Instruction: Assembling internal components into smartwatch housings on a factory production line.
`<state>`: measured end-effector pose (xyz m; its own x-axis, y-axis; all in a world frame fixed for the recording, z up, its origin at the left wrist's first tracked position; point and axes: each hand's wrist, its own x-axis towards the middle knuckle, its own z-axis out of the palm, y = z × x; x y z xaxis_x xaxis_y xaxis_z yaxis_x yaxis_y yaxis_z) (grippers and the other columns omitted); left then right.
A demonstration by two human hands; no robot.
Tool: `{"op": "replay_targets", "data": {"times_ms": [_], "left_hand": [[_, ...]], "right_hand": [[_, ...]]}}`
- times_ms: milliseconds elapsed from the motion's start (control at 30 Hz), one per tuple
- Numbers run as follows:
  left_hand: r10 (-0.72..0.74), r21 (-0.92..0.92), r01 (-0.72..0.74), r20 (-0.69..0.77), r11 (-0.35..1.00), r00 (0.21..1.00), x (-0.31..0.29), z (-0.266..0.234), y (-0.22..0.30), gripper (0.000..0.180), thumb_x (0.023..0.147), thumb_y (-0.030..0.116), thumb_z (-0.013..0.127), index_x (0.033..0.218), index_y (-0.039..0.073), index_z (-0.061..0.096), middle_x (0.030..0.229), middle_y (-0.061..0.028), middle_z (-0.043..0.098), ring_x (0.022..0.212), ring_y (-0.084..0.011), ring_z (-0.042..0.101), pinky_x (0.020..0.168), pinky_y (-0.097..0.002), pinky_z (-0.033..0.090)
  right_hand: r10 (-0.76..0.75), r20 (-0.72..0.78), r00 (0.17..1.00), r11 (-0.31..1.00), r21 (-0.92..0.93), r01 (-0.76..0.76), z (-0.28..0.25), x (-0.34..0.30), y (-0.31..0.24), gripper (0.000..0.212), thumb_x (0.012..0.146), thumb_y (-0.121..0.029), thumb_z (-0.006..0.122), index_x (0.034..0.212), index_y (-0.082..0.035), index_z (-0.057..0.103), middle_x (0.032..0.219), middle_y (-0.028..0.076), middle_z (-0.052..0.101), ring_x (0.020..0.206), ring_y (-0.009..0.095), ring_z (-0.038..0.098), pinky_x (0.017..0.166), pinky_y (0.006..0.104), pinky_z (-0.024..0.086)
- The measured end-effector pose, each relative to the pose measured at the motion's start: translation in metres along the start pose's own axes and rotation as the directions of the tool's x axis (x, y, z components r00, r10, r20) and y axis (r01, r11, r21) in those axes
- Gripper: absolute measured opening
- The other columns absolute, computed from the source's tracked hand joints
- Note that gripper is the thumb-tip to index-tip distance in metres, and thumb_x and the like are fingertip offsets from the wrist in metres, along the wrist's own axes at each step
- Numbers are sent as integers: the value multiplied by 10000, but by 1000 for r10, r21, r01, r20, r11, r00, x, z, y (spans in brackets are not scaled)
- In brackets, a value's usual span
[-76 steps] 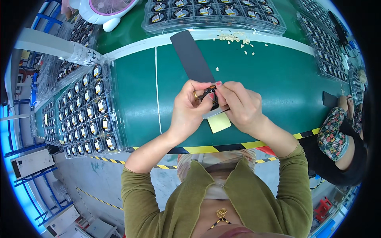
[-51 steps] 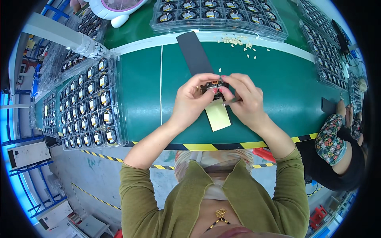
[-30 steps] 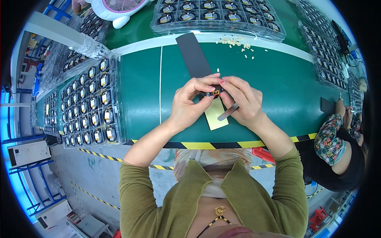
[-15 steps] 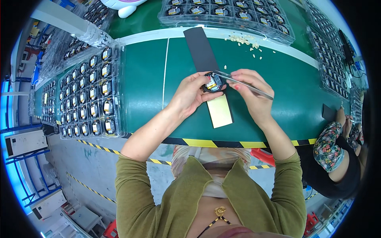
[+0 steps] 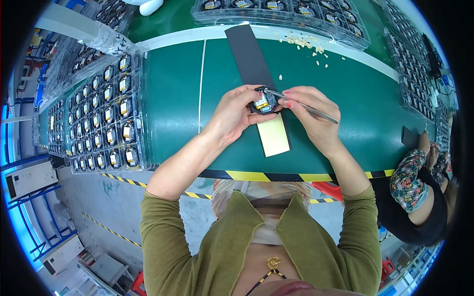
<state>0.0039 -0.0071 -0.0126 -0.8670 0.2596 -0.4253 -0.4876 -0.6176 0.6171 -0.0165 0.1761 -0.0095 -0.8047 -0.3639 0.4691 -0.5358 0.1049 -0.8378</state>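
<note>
Between the thumb and fingers of my left hand is a small black round device with a pale label and a yellow strip inside it. My right hand is closed on metal tweezers, whose tip touches the upper edge of the device. Under my hands lies a long dark grey strip on the green table. A pale yellow sheet of paper rests on its near end. What the tweezer tip grips, if anything, is too small to make out.
Clear plastic trays of similar devices stand at the left and the far side. Small cream scraps lie scattered beyond my right hand. Yellow-black tape runs along the near table edge. A co-worker's floral sleeve is at the right.
The tweezers have shifted and tilted slightly at the device's upper edge. My left hand keeps its hold, and the whole view has moved a little.
</note>
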Motion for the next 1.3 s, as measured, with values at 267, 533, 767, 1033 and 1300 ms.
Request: {"op": "replay_targets", "data": {"times_ms": [267, 533, 767, 1033, 1300], "left_hand": [[-29, 151, 29, -2, 988, 1000, -5, 2, 4, 218, 863, 52, 415, 1042, -64, 458, 963, -194, 577, 858, -295, 621, 705, -356, 560], [-37, 208, 30, 27, 978, 999, -4, 0, 4, 259, 869, 84, 410, 1083, -52, 462, 1000, -185, 580, 886, -300, 617, 704, -343, 555], [1, 174, 3, -22, 985, 1000, -3, 5, -1, 215, 865, 35, 444, 1059, -54, 456, 953, -152, 578, 835, -231, 621, 674, -317, 566], [181, 374, -162, -16, 913, 983, -6, 13, -16, 174, 849, 10, 491, 1013, -43, 471, 880, -81, 572, 757, -105, 580, 648, -261, 566], [320, 476, -291, 21, 830, 947, -8, 13, -21, 140, 854, 22, 509, 983, -31, 491, 814, -48, 583, 688, -59, 559, 606, -221, 523]], "right_hand": [[57, 37, 998, 996, 72, -60, -8, 0, 0, 121, 735, 28, 629, 851, 10, 659, 851, 113, 649, 806, 202, 614, 682, 268, 489], [66, 41, 997, 991, 116, -70, -9, -1, 1, 109, 735, 15, 638, 840, 6, 664, 849, 114, 651, 809, 204, 617, 686, 270, 490], [-359, 50, 932, 861, -369, 351, -14, 7, -15, 361, 725, 14, 606, 1081, -21, 565, 832, 62, 571, 716, 202, 572, 573, 285, 468], [-271, 160, 949, 701, -643, 308, 11, -3, -1, 323, 600, 8, 654, 916, -26, 601, 843, 48, 544, 616, 152, 588, 459, 256, 468], [-316, 120, 941, 718, -618, 320, 14, -2, 1, 269, 610, -1, 654, 874, -12, 602, 829, 49, 551, 610, 156, 591, 459, 257, 467]]}}
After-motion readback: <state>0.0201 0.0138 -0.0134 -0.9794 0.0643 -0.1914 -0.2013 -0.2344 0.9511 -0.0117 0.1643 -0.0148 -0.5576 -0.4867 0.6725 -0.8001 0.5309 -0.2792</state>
